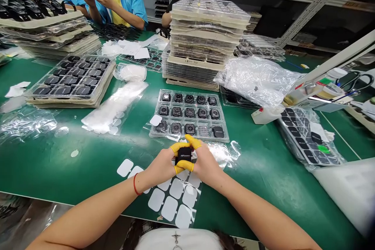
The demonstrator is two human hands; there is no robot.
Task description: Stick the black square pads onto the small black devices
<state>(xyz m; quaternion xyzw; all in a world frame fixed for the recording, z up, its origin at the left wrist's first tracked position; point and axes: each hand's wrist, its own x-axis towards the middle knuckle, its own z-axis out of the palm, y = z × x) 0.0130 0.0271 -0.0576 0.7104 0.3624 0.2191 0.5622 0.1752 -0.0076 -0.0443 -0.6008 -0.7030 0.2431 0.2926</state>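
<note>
Between my two hands is a black square watch case (184, 155) with pale lettering on the face turned up to me. My left hand (164, 166) grips its left side and my right hand (205, 163) its right, with yellow finger cots on thumbs and forefingers. Under my hands lies a clear sheet of white rounded-square stickers (169, 208). Just beyond stands a clear plastic tray (189, 138) holding several watch cases, most with their sensor side up. One case (218, 131) at its near right corner shows a plain black face. The pocket left of that case holds no watch.
At the left is a stack of filled trays (70, 103); a tall tray stack (205, 47) rises behind the middle. Bubble wrap (258, 78) and a tool holder (325, 99) with scissors (357, 82) stand right. A bagged tray (310, 140) lies nearer. Co-workers sit across the table.
</note>
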